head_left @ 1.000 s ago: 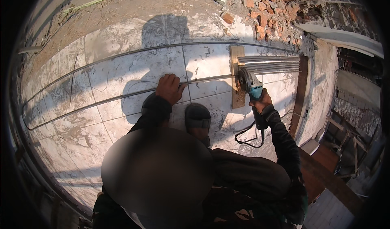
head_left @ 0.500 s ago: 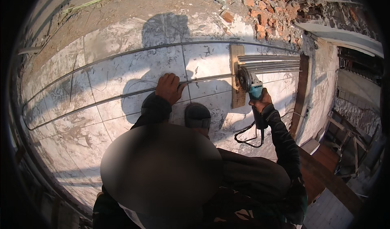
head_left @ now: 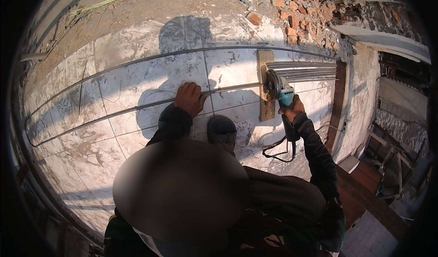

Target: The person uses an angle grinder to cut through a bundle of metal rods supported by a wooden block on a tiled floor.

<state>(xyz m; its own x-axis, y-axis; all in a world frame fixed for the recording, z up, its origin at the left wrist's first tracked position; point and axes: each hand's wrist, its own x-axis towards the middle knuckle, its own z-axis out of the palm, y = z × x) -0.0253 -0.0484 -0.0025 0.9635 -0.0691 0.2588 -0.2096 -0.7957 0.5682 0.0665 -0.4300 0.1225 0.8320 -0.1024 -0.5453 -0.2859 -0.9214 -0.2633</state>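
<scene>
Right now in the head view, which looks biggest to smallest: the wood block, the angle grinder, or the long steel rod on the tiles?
1. Long steel rod, which spans several tiles.
2. Wood block and angle grinder: they look about alike in length, so I won't rank them. The grinder sits in the right hand.

Right hand (head_left: 295,109) with angle grinder (head_left: 279,89) shifted marginally toward 6 o'clock, left hand (head_left: 189,98) on steel rod (head_left: 137,107) likewise, dark boot (head_left: 221,130) edged toward 6 o'clock.

Teal-bodied angle grinder (head_left: 284,94) with a black cord (head_left: 279,148), white marbled grey-veined tiles (head_left: 137,79), reddish brick rubble (head_left: 296,10) far right, sleeves (head_left: 315,152) probably black.
</scene>
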